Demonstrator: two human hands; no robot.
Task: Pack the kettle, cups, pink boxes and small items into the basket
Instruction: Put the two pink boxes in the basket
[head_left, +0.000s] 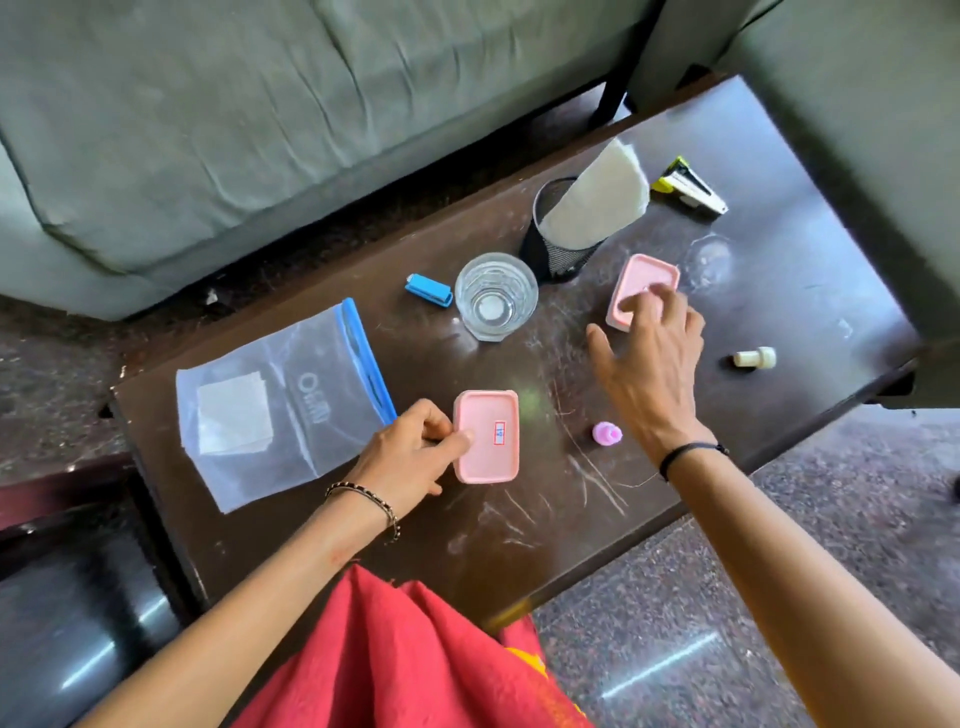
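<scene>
Pink boxes not packed yet, both sit on the counter (519, 519), and no basket or kettle is in view, so the task looks barely started. Landmark is the glass cup (496, 296), upright, empty as far as I can tell, unpacked. Far left of the glass cup and nearer the person lies a clear zip bag (280, 395), flat, with a white square inside. Just left of the glass cup is a small blue stapler (428, 291), untouched. Nearer the person than the glass cup, the left hand (410, 457) grips the near pink box (487, 436): thumb on the lid, fingers curled at its left edge, box flat on the counter, not lifted as far as I can tell. Just behind and right of the glass cup stands a black mesh holder (558, 244) with a white sheet (597, 197) sticking out. A small pink item (607, 433) lies right of the glass cup on the near side, loose. Right of the glass cup the right hand (649, 364) has its fingers laid on the lid of the far pink box (641, 286), thumb wide to the side, not closed round it yet. Further right is a second clear cup (709, 260), faint, and behind it a yellow-black stapler (688, 187). Far right of the glass cup is a white cap-like piece (756, 357). Judgement: everything is left to pack, and the two boxes look first.
</scene>
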